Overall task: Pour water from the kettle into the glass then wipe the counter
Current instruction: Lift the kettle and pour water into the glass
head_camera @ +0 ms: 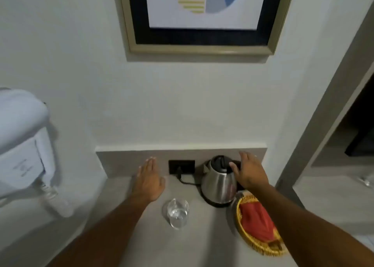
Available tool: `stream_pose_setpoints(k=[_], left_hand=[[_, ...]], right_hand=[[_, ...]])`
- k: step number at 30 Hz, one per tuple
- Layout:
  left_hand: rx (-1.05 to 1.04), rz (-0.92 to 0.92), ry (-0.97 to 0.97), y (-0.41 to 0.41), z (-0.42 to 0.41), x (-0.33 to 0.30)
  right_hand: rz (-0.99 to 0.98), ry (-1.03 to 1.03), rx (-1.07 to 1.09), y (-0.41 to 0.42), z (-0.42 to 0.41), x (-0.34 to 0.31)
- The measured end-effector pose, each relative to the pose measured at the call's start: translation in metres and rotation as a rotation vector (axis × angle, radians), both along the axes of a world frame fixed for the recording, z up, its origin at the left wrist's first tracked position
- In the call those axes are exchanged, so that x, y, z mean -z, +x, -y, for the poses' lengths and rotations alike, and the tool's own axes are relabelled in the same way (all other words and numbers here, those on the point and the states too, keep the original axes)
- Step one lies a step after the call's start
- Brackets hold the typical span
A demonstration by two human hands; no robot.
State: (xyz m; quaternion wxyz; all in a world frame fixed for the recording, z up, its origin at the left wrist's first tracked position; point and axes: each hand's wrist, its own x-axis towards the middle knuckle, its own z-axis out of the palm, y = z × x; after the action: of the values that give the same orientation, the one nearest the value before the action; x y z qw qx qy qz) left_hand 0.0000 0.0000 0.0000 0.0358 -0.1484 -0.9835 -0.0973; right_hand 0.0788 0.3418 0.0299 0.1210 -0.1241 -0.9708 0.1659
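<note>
A steel kettle (219, 182) with a black lid stands on its black base at the back right of the grey counter (141, 236). My right hand (250, 170) hovers just right of the kettle's top, fingers spread, holding nothing. A clear glass (177, 213) stands in front of the kettle, to its left; whether it holds water is hard to tell. My left hand (148, 178) is held flat and open above the counter, left of the glass. A red cloth (258, 223) lies in a yellow woven basket (255, 246) at the right.
A black wall socket (181, 166) with a plugged cord sits behind the counter, between my hands. A white wall-mounted appliance (22, 151) with a coiled cord hangs at the left. A framed picture (202, 17) hangs above. The counter's right edge meets a grey door frame (315, 149).
</note>
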Motion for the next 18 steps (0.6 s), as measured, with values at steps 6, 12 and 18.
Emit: stream_pose_setpoints(k=[6, 12, 18], left_hand=[[-0.128, 0.471, 0.289, 0.050, 0.019, 0.086], [-0.097, 0.480, 0.756, 0.080, -0.007, 0.118], [-0.197, 0.481, 0.874, 0.077, -0.025, 0.120]], right_hand=[[-0.122, -0.430, 0.234, 0.001, -0.007, 0.035], [-0.304, -0.737, 0.397, -0.014, -0.016, 0.055], [-0.329, -0.890, 0.485, -0.030, -0.022, 0.072]])
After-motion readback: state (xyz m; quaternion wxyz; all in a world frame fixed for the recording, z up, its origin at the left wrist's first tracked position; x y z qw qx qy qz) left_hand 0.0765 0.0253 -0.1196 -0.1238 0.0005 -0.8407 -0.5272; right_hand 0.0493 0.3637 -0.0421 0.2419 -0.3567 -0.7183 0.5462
